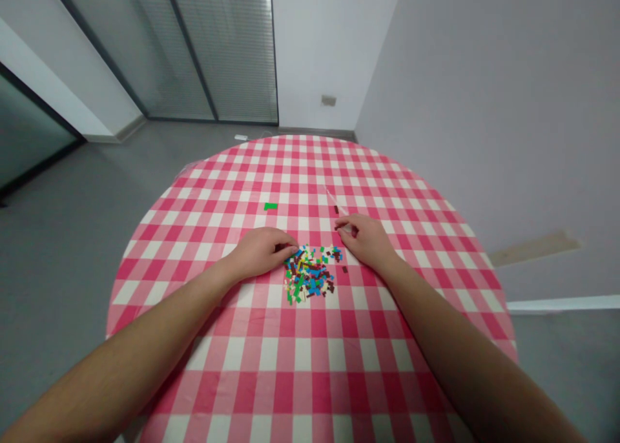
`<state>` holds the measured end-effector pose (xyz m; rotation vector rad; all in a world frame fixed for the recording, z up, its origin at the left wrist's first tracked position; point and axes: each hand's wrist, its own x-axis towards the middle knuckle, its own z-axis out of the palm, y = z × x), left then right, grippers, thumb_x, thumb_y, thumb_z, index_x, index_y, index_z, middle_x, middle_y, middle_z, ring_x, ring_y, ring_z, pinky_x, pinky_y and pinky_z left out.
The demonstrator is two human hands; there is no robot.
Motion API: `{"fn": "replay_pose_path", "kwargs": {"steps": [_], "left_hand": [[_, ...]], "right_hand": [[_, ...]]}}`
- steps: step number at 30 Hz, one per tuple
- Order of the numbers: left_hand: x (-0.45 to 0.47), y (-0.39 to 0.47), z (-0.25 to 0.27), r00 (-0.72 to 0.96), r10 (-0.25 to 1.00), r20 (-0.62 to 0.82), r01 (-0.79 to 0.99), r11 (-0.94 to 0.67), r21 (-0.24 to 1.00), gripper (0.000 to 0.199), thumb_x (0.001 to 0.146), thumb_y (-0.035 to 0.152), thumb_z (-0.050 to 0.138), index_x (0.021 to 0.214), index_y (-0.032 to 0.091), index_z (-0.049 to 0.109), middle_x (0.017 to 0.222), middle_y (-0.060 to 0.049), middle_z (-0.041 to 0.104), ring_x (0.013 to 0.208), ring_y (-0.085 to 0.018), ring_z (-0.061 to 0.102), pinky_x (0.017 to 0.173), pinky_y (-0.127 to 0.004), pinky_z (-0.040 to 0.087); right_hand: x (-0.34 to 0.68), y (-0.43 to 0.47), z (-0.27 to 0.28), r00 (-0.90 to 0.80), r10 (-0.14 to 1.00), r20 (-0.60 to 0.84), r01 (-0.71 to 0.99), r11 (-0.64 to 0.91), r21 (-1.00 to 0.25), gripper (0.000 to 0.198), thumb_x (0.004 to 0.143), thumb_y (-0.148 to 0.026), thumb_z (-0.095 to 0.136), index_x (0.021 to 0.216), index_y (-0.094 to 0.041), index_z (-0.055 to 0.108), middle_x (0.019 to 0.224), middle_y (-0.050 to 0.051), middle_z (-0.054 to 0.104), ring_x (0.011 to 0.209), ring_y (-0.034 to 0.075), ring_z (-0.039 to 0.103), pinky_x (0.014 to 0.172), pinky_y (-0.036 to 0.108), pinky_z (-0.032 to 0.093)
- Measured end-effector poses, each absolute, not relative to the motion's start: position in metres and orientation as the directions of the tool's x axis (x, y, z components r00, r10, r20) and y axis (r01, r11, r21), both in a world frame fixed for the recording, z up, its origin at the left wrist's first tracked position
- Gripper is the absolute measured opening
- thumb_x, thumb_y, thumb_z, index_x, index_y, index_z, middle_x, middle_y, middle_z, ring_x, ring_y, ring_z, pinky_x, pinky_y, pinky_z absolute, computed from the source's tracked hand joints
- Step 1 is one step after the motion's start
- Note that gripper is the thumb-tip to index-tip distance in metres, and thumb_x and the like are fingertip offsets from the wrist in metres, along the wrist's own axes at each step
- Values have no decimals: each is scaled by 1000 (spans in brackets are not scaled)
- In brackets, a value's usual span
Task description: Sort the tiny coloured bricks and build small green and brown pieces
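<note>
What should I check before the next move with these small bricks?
1. Left hand at the brick pile: ok, at its far left edge.
2. Left hand holding a brick: cannot tell.
3. Right hand holding a brick: cannot tell, too small.
4. Green piece apart from the pile: ok, beyond the left hand.
5. No strays beside the pile: not ok, a brown brick lies right of it.
</note>
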<state>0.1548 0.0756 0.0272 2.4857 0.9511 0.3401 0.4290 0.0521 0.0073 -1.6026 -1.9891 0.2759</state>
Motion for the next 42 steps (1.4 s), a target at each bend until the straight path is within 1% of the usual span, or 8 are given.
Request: {"fn": "replay_pose_path", "kwargs": {"steps": [6,10,14,16,21,26,29,42], "left_hand": [[155,75,28,728,682,69,568,-655,498,27,97,35,49,95,22,73,96,-2,76,86,-18,67,72,-27,44],[155,74,28,716,695,68,578,-644,500,27,96,36,50,94,22,73,94,-2,76,83,-18,67,69,-27,43],[155,73,27,710,700,76,580,-642,501,27,96,37,51,94,22,73,92,-3,76,82,-18,67,68,-27,43],[155,74,27,710,700,79,577,-643,503,27,96,37,51,94,22,73,93,-3,76,82,-18,67,68,-27,43],[154,75,26,722,688,71,566,-647,510,27,96,37,50,94,23,73,93,-3,76,83,-18,67,69,-28,44],[154,75,27,725,686,64,563,-644,517,28,96,37,49,95,22,73,95,-4,76,85,-18,67,71,-28,45],[154,75,27,728,682,62,566,-651,506,29,97,38,49,95,23,73,95,-4,76,85,-19,67,72,-28,45],[154,75,27,725,686,60,575,-651,496,26,97,36,50,95,23,73,94,-2,75,84,-18,67,70,-28,43]], "right_hand": [[422,56,10,-74,959,274,863,200,-464,13,86,-25,62,89,-18,72,87,7,74,78,20,65,73,31,48],[423,54,13,-93,955,281,860,219,-461,17,87,-28,59,84,-18,72,86,6,74,76,19,64,70,30,45],[427,49,16,-103,955,280,877,220,-428,16,84,-25,57,79,-17,71,78,6,69,70,18,60,62,29,41],[428,48,16,-140,952,273,883,245,-400,14,82,-21,57,77,-17,70,81,7,69,74,19,61,64,29,42],[427,50,12,-188,941,281,886,286,-366,23,90,-20,53,95,-16,75,98,10,70,91,22,64,79,32,48],[426,53,7,-213,931,297,908,301,-293,31,96,-22,48,110,-15,74,105,13,68,99,26,61,85,36,48],[425,54,6,-216,930,297,914,299,-273,32,97,-23,46,113,-14,73,105,14,67,101,27,59,86,38,48],[428,58,1,-190,914,358,895,311,-320,31,93,-20,50,112,-13,74,104,15,68,102,28,59,92,40,47]]}}
